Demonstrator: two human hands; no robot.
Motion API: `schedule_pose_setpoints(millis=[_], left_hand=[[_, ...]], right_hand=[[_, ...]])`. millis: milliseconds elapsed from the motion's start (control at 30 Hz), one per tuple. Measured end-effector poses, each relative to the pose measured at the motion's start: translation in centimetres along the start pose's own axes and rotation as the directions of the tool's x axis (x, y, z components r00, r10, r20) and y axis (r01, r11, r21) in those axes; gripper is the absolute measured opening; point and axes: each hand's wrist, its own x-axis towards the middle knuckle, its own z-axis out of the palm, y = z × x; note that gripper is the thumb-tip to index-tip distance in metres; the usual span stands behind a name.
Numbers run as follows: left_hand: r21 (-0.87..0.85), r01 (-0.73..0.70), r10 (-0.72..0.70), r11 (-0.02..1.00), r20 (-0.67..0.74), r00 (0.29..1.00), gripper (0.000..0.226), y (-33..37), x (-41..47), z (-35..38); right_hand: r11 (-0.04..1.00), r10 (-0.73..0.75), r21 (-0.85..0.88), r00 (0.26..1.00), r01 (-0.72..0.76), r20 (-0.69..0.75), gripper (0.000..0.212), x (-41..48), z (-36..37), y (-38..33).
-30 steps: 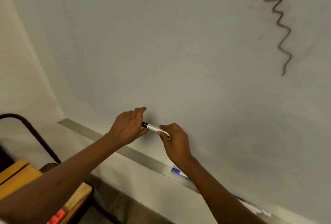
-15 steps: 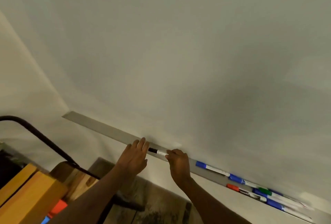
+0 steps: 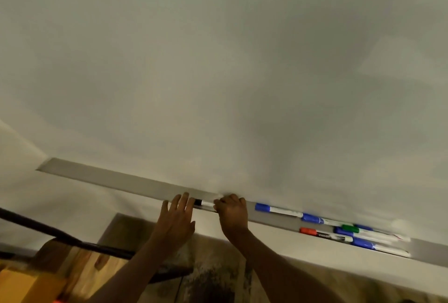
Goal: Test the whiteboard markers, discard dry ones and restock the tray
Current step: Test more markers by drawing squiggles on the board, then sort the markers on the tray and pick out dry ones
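Note:
A black-capped white marker (image 3: 203, 203) lies along the grey marker tray (image 3: 101, 176) under the whiteboard (image 3: 218, 72). My right hand (image 3: 232, 211) is curled around its white barrel. My left hand (image 3: 178, 215) rests at the tray's front edge with fingers spread, fingertips next to the black cap. Further right in the tray lie several markers: a blue-capped one (image 3: 276, 209), a red-capped one (image 3: 322, 234), a green-capped one (image 3: 356, 229) and more blue ones (image 3: 368, 245).
A black metal chair frame (image 3: 60, 238) and a wooden seat (image 3: 80, 264) stand at the lower left, with yellow boxes (image 3: 21, 283) beside them. The floor (image 3: 213, 276) shows below the wall.
Both hands have come down from the board to the tray with the black marker. My left hand has let go of the cap and spread its fingers. The squiggle on the board is out of view.

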Motion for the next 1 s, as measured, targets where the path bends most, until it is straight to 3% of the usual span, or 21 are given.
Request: schedule_pose_setpoints(millis=[233,367,500,700,867,1000], left_hand=[[0.017,-0.032,0.032,0.999,-0.031,0.999,0.065,2.1,0.2,-0.4],[0.026,-0.064,0.065,0.998,-0.039,0.997,0.05,3.9,0.4,-0.8],[-0.015,-0.092,0.092,0.996,0.002,0.996,0.054,6.7,0.7,-1.2],[0.0,-0.137,0.137,0.991,-0.008,0.991,0.075,10.3,0.8,-0.9],[0.02,-0.16,0.16,0.987,-0.032,0.987,0.055,12.4,1.1,-1.1],[0.017,-0.157,0.158,0.987,-0.14,0.977,0.04,13.7,1.4,-1.7]], right_hand=[[0.995,-0.076,-0.062,0.997,0.076,-0.001,0.02,-1.1,-1.3,1.3],[0.998,-0.039,-0.057,0.998,0.036,-0.051,0.029,-2.5,-2.7,4.2],[0.996,0.02,-0.08,0.997,-0.026,-0.08,0.037,-4.4,-4.8,8.1],[0.967,0.075,-0.248,0.996,-0.06,0.048,0.048,-6.3,-6.8,12.2],[0.932,0.074,-0.363,0.983,-0.007,0.17,0.059,-6.4,-7.4,12.7],[0.894,0.048,-0.441,0.96,0.081,0.275,0.058,-6.3,-6.8,12.6]])
